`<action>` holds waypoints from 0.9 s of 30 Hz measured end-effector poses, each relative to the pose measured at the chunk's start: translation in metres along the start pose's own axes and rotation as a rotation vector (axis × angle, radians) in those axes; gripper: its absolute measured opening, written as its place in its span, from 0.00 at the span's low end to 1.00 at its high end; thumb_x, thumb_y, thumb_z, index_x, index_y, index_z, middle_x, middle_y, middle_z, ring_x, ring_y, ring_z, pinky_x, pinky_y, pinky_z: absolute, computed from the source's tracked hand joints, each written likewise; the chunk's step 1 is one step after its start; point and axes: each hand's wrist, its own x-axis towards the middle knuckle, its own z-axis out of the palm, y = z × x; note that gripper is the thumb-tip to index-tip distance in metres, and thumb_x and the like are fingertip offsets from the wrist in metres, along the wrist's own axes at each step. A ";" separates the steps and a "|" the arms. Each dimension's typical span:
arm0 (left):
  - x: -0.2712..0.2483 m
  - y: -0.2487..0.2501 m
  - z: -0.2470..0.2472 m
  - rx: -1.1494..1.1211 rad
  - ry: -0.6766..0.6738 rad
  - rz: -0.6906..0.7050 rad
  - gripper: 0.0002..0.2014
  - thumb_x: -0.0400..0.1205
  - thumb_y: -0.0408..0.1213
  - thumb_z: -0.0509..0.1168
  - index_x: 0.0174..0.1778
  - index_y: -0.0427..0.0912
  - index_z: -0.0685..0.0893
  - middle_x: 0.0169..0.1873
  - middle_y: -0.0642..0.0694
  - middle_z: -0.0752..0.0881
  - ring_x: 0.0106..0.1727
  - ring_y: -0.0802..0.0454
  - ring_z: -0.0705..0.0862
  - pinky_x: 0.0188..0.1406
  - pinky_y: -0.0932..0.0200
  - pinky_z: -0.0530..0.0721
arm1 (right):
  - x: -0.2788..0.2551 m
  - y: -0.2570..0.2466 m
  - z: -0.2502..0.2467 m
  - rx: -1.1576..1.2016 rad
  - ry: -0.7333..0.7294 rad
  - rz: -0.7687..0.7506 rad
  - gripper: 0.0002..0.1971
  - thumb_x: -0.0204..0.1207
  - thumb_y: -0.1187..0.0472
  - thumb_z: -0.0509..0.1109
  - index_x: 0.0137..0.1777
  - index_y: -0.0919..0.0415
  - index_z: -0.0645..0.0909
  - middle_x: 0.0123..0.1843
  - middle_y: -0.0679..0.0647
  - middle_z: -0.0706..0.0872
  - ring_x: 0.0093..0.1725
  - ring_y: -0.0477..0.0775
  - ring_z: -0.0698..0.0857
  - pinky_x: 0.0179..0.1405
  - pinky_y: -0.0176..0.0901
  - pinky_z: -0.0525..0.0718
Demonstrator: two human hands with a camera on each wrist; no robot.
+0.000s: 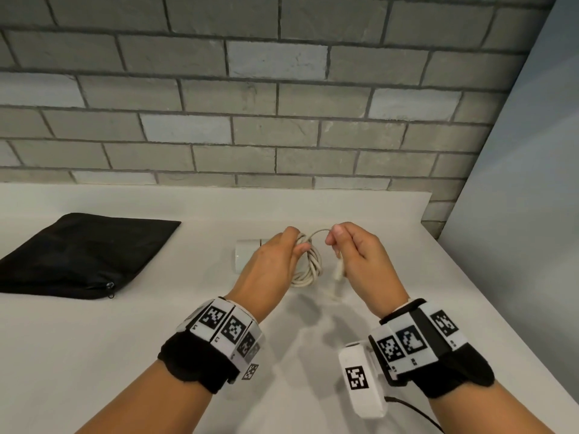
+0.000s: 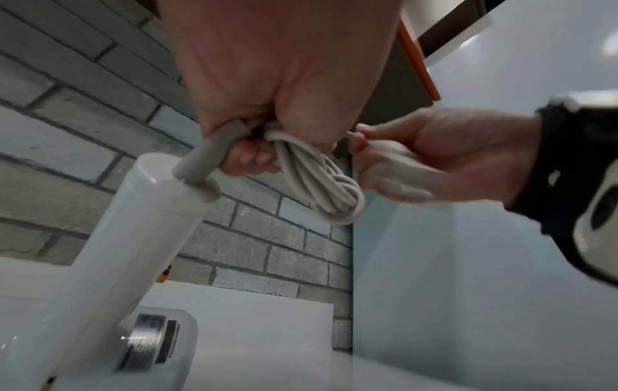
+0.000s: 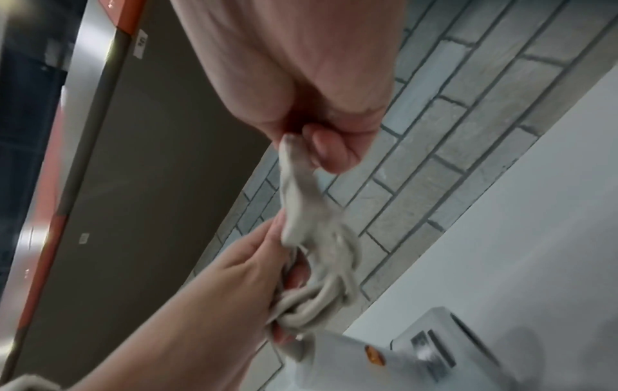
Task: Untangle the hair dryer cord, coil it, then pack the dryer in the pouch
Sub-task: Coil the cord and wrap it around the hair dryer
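My left hand (image 1: 293,245) grips a coiled bundle of the beige cord (image 1: 310,264) a little above the white counter (image 1: 125,339). In the left wrist view the loops of the cord (image 2: 321,185) hang from my curled fingers (image 2: 250,158), beside the thick strain relief of the white hair dryer (image 2: 117,251). The dryer (image 1: 247,255) is mostly hidden behind my left hand. My right hand (image 1: 333,236) pinches the cord's free end, and the plug (image 1: 338,272) dangles below it. The black zip pouch (image 1: 84,255) lies flat at the left.
A grey brick wall (image 1: 282,120) closes the back of the counter. A pale panel (image 1: 532,183) stands along the right side. The counter's right edge runs diagonally past my right wrist.
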 end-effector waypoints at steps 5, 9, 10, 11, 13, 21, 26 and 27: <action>0.002 -0.010 -0.011 -0.149 0.030 -0.082 0.13 0.84 0.44 0.53 0.50 0.37 0.74 0.36 0.37 0.83 0.36 0.44 0.80 0.31 0.63 0.72 | 0.008 0.010 -0.029 -0.331 -0.337 -0.076 0.07 0.78 0.58 0.63 0.40 0.55 0.79 0.33 0.45 0.77 0.29 0.41 0.74 0.31 0.27 0.69; -0.004 -0.008 -0.012 -0.323 -0.051 -0.094 0.15 0.82 0.50 0.51 0.44 0.41 0.74 0.29 0.46 0.78 0.29 0.55 0.74 0.30 0.63 0.71 | 0.008 0.029 -0.030 -0.427 -0.318 -0.065 0.05 0.79 0.61 0.62 0.47 0.58 0.79 0.45 0.52 0.80 0.39 0.44 0.79 0.38 0.25 0.73; -0.005 -0.006 -0.010 -0.367 -0.063 -0.101 0.16 0.79 0.53 0.50 0.41 0.44 0.74 0.28 0.50 0.77 0.28 0.58 0.73 0.30 0.63 0.72 | 0.008 0.030 -0.026 -0.329 -0.255 -0.046 0.05 0.79 0.63 0.61 0.48 0.60 0.79 0.44 0.53 0.82 0.38 0.40 0.80 0.39 0.27 0.77; -0.006 -0.004 -0.008 -0.398 -0.068 -0.106 0.16 0.77 0.55 0.49 0.39 0.47 0.73 0.27 0.52 0.76 0.27 0.60 0.73 0.30 0.64 0.72 | 0.008 0.030 -0.021 -0.198 -0.195 -0.020 0.06 0.80 0.64 0.60 0.48 0.62 0.78 0.43 0.54 0.83 0.36 0.39 0.81 0.40 0.29 0.80; -0.008 0.000 -0.005 -0.418 -0.071 -0.102 0.13 0.78 0.55 0.49 0.37 0.52 0.71 0.27 0.54 0.75 0.27 0.62 0.73 0.28 0.67 0.72 | 0.007 0.030 -0.011 0.057 -0.117 0.040 0.06 0.80 0.67 0.59 0.48 0.65 0.78 0.40 0.55 0.84 0.35 0.43 0.82 0.39 0.33 0.82; -0.005 0.001 -0.007 -0.351 -0.074 -0.105 0.11 0.83 0.48 0.50 0.36 0.53 0.68 0.30 0.54 0.75 0.32 0.60 0.74 0.32 0.69 0.71 | 0.001 0.024 0.015 0.603 -0.032 0.268 0.10 0.82 0.64 0.55 0.46 0.60 0.78 0.37 0.56 0.80 0.37 0.54 0.77 0.40 0.41 0.81; -0.005 0.006 -0.006 -0.462 -0.163 -0.140 0.11 0.84 0.46 0.50 0.38 0.49 0.69 0.31 0.53 0.74 0.34 0.57 0.73 0.38 0.60 0.72 | -0.002 0.021 0.021 0.912 -0.186 0.441 0.09 0.79 0.69 0.56 0.50 0.63 0.78 0.42 0.59 0.86 0.40 0.53 0.86 0.40 0.42 0.88; -0.005 0.006 -0.005 -0.480 -0.169 -0.149 0.11 0.84 0.46 0.50 0.40 0.47 0.70 0.32 0.53 0.74 0.35 0.56 0.73 0.38 0.60 0.73 | -0.003 0.021 0.021 0.931 -0.221 0.468 0.08 0.77 0.71 0.58 0.51 0.63 0.77 0.42 0.59 0.86 0.40 0.53 0.86 0.41 0.43 0.88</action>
